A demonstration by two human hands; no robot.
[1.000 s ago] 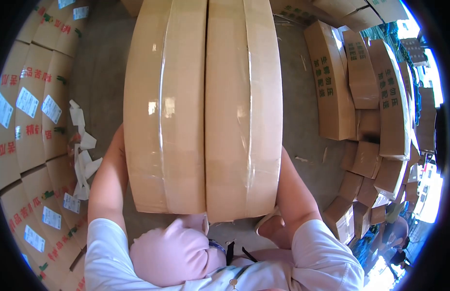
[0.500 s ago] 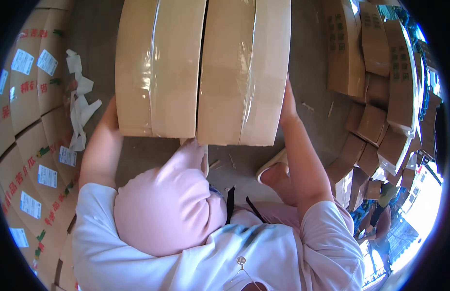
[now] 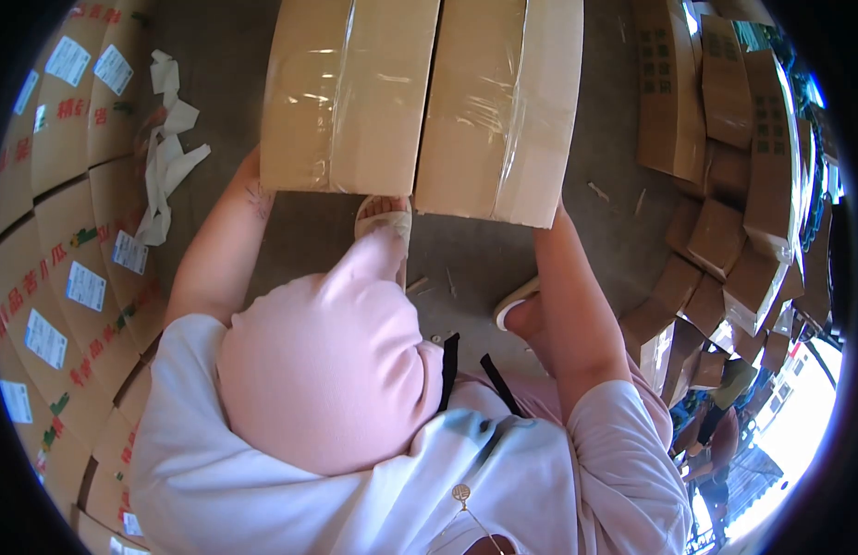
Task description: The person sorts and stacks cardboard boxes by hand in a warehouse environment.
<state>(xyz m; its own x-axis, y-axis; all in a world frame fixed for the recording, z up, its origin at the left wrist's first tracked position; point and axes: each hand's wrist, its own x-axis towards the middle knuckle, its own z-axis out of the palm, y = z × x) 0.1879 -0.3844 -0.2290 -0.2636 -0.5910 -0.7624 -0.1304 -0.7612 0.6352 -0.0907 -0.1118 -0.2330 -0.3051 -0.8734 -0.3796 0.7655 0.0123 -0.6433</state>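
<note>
Two taped brown cardboard boxes, a left box (image 3: 341,111) and a right box (image 3: 494,120), are side by side in front of me with a narrow dark gap between them. My left hand (image 3: 253,165) is at the outer side of the left box near its lower corner, its fingers hidden behind the cardboard. At the near right corner, my right hand (image 3: 556,215) is against the right box, with its fingers also out of sight. The pair is held between both hands. Clear tape runs along each box top.
Stacked cartons (image 3: 64,259) with red print and white labels form a wall on the left. Torn white paper (image 3: 170,157) lies on the floor beside them. Brown boxes (image 3: 669,102) are piled along the right. Behind them, another person (image 3: 716,435) is partly visible. My sandalled foot (image 3: 385,217) is below the boxes.
Both boxes have shifted forward, away from my body, and rightward in view, with my arms reaching farther. My front foot has come into sight below them. The whole view has turned slightly.
</note>
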